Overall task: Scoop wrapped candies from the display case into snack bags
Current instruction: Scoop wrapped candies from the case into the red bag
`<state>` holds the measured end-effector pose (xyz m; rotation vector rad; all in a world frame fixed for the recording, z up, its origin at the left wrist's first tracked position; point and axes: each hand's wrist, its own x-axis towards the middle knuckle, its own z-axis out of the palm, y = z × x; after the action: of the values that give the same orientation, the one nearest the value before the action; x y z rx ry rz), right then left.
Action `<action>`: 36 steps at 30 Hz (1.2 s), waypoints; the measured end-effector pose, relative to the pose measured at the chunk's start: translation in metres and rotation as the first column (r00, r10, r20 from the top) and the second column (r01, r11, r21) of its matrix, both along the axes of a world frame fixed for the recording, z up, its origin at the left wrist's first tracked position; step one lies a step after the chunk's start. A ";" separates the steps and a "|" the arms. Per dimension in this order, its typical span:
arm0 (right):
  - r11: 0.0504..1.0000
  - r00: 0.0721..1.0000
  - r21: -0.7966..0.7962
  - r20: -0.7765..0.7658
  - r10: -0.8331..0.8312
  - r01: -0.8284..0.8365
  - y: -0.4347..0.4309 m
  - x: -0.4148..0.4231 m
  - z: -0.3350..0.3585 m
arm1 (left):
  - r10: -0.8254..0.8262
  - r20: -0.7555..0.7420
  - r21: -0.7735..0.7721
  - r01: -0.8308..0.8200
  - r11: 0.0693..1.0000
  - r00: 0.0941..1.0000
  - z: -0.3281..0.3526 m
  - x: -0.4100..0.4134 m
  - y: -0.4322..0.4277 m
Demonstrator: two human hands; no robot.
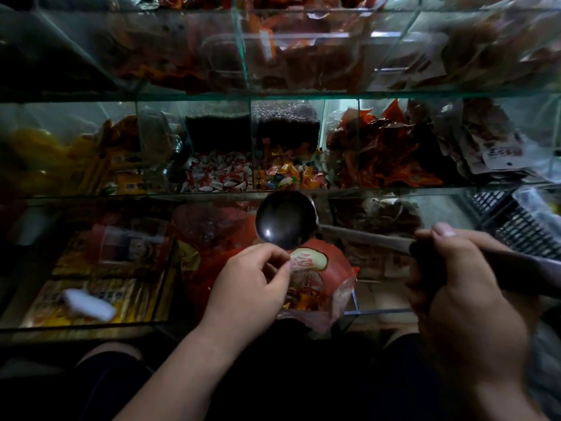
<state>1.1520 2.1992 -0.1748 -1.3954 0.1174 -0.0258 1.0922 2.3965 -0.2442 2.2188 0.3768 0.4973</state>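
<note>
Red bag (318, 281) is hanging at the case (212, 194) front, its label too blurred to read; left hand (249, 284) is pinching its rim. Right hand (464, 287) is clamping curled fingers on the ladle (285, 221), handle lying left-right, bowl pointing left just above the bag

L hand (252, 287) pinches the top edge of a red snack bag (315, 281) w/ a white label, at the front of the glass display case (91, 196). R hand (464, 287) is curled round the handle of a dark metal ladle (287, 220). Its bowl is just above the bag, in front of the middle shelf. Behind the bowl are 2 compartments: red-white wrapped candies (218, 174) on the left, mixed-colour candies (291, 174) beside them. A black plastic crate (516, 226) is at far right.
</note>
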 end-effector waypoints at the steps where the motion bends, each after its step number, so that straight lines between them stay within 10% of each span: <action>1: 0.999 0.999 -0.048 -0.029 0.014 -0.016 -0.001 0.003 -0.003 | 0.015 -0.015 0.035 -0.015 0.999 1.000 -0.003 -0.001 0.002; 8: 0.910 0.980 -0.367 -0.121 0.158 -0.192 0.007 0.007 -0.032 | 0.074 -0.121 0.206 -0.048 0.977 0.990 -0.013 0.004 0.009; 17: 0.980 0.994 -0.179 -0.082 0.068 -0.082 -0.019 0.024 -0.008 | -0.014 -0.372 0.469 0.202 0.860 0.928 -0.019 0.006 0.033; 25: 0.895 0.978 -0.434 0.118 0.170 -0.103 -0.010 0.012 -0.028 | 0.349 -0.314 0.369 -0.225 0.902 0.883 -0.005 0.042 0.063; 33: 0.320 0.718 -0.887 -0.019 0.696 -0.333 0.048 0.027 -0.110 | 0.129 -0.076 0.403 -0.088 0.911 0.989 -0.006 0.018 0.019; 36: 0.305 0.756 -0.899 -0.043 0.653 -0.315 0.059 0.029 -0.120 | 0.161 -0.019 0.416 -0.139 0.899 0.987 -0.011 0.002 0.016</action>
<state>1.1806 2.2587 -0.2952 -2.4154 -0.7673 0.2388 1.0947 2.4124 -0.2551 2.6303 0.5116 0.6510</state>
